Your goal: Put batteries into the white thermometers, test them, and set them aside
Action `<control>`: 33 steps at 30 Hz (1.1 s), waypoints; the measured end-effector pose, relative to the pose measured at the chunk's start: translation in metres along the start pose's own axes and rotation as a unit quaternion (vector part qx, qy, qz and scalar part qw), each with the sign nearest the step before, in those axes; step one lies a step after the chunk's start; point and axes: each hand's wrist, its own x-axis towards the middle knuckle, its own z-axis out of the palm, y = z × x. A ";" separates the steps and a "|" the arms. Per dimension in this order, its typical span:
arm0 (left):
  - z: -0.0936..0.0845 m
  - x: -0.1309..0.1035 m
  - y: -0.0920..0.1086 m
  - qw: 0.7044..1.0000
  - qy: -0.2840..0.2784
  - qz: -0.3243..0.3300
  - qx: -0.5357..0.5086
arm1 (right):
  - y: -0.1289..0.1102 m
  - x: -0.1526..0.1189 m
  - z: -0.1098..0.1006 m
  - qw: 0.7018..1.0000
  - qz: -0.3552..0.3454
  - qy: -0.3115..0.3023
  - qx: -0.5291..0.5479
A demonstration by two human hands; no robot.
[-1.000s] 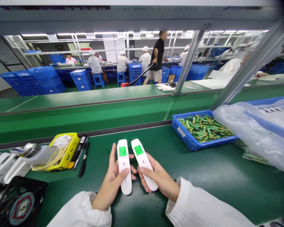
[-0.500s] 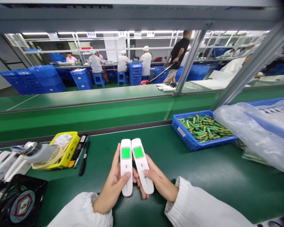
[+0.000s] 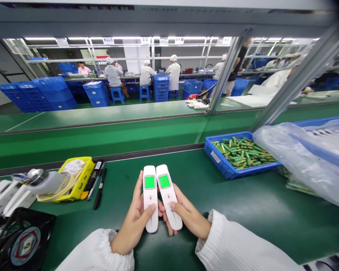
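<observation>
"With left hand [image 3: 136,215], gripping what?"
"Gripping a white device [image 3: 150,198] above the table [image 3: 243,214]; with right hand [image 3: 188,212], gripping a second device [image 3: 168,196] just beside it."
"Getting how far?"
"Apparently powering both, judging by lit green screens [image 3: 149,182]; not showing any remaining steps."
"Seeing what farther out?"
"Seeing green batteries [image 3: 244,152] in a blue tray [image 3: 231,172] rightward, a yellow basket [image 3: 85,177] leftward."

Factory assembly floor with long rows of benches.
At 12 o'clock, white-capped workers [image 3: 173,72] line a far bench [image 3: 84,78] below strip lights [image 3: 41,38]; blue crates [image 3: 55,94] stand stacked toward 10; at 2, a blue tray [image 3: 219,165] heaped with green batteries [image 3: 244,154] sits on the green worktop [image 3: 243,210].
</observation>
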 end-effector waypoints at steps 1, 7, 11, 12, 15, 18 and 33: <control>0.000 0.000 0.000 1.000 0.001 0.002 0.001 | 0.000 0.000 0.000 1.000 0.001 -0.001 0.001; 0.002 0.000 -0.001 1.000 0.005 0.000 -0.013 | -0.001 0.000 0.001 1.000 0.003 0.002 0.001; 0.001 0.001 -0.004 1.000 0.026 0.002 -0.002 | -0.002 0.001 0.002 1.000 0.001 0.001 0.004; 0.000 0.001 -0.004 1.000 0.023 0.001 -0.003 | -0.002 0.002 0.002 1.000 -0.002 0.004 0.005; -0.004 0.002 -0.005 1.000 -0.021 -0.013 -0.012 | -0.002 0.003 0.002 1.000 -0.013 0.009 0.014; -0.007 0.003 -0.005 0.999 -0.033 -0.021 -0.012 | -0.003 0.004 0.001 0.999 -0.017 0.000 0.028; -0.003 0.005 -0.005 0.996 0.071 0.039 0.035 | -0.010 0.006 0.006 0.999 -0.032 -0.025 0.008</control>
